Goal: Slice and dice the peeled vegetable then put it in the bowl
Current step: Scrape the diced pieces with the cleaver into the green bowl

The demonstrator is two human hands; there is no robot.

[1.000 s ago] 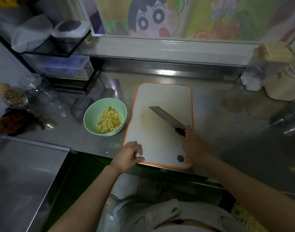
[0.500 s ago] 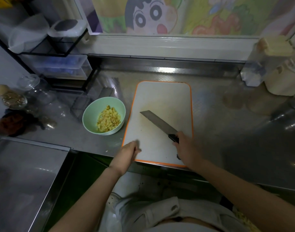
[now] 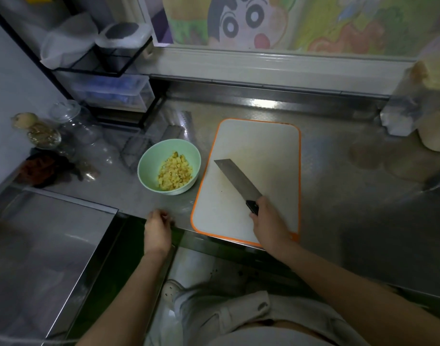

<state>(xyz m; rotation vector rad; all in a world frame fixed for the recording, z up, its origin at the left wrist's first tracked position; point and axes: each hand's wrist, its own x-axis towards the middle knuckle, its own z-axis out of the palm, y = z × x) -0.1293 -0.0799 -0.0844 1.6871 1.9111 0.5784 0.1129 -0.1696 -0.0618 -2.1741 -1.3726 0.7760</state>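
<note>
A stainless-steel desk [image 3: 338, 171] is seen from above, backed by a white sill and a pane on which a cartoon picture [image 3: 238, 21] is shown. Item: a cutting board [image 3: 258, 146], white with an orange rim, is laid lengthwise near the middle of the desk, its near end reaching the front edge. Item: a knife [image 3: 236, 178], broad-bladed with a dark handle, is held over the board, the blade pointed away and to the left; whether the blade touches the board cannot be told. The handle is gripped by the right hand [image 3: 268, 221], the fingers wrapped round it. Item: a pale green bowl [image 3: 151, 161] is stood on the desk just beside the board's left edge; the diced vegetable [image 3: 175, 174], in small yellow cubes, is contained in it. The left hand [image 3: 157, 228] is placed at the desk's front edge, left of the board and nearer than the bowl, its fingers loosely curled with nothing held. Further left a glass jar [image 3: 71, 126] is stood, and a black wire rack [image 3: 106, 62] with clear plastic drawers [image 3: 114, 93] beneath is set in the far left corner.
</note>
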